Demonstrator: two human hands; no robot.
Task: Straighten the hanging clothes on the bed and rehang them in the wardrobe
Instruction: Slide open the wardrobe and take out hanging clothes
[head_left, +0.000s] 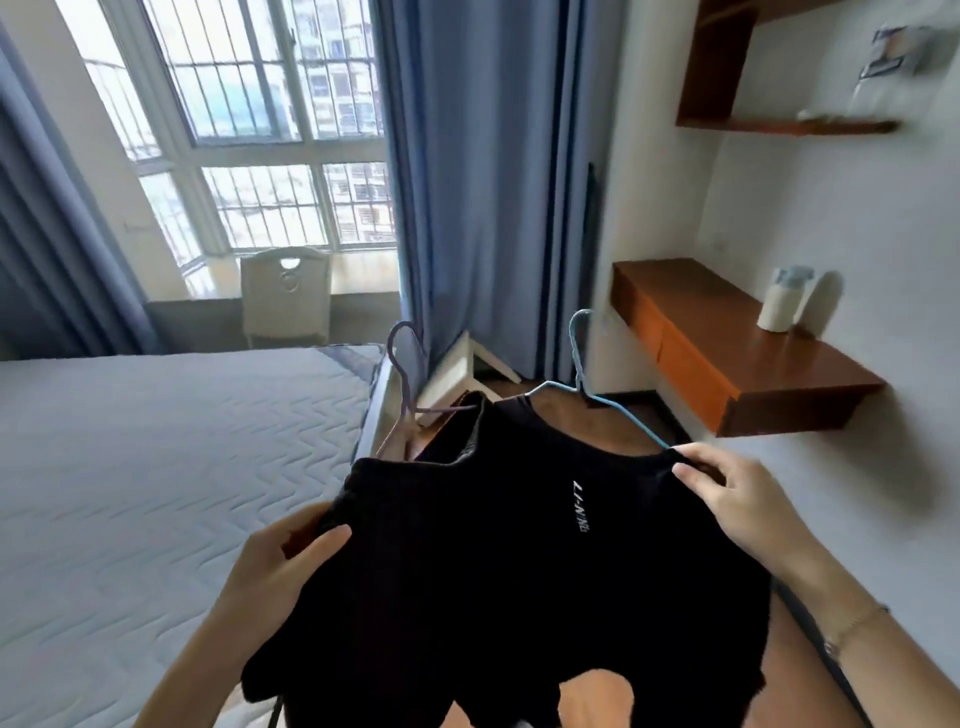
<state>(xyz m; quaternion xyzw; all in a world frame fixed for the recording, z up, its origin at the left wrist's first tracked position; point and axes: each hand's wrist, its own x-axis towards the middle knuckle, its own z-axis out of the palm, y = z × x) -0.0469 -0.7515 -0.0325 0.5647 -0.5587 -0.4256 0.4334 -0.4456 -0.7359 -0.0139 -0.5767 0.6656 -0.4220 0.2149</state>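
Observation:
Two black garments (498, 561) on wire hangers hang in front of me, held up off the bed. The front one bears small white lettering and sits on a blue hanger (582, 358). Behind it, a purple hanger (402, 364) carries the other dark piece. My left hand (283, 561) grips the left shoulder of the dark cloth. My right hand (737, 499) pinches the right shoulder where the blue hanger's arm ends. The grey quilted bed (156, 467) lies to my left. No wardrobe is in view.
A wooden wall desk (727, 358) with a white bottle (779, 306) juts out at the right, under a wooden shelf (779, 124). Blue curtains (478, 182) hang ahead beside a barred window (249, 130). A white chair (285, 296) stands beyond the bed.

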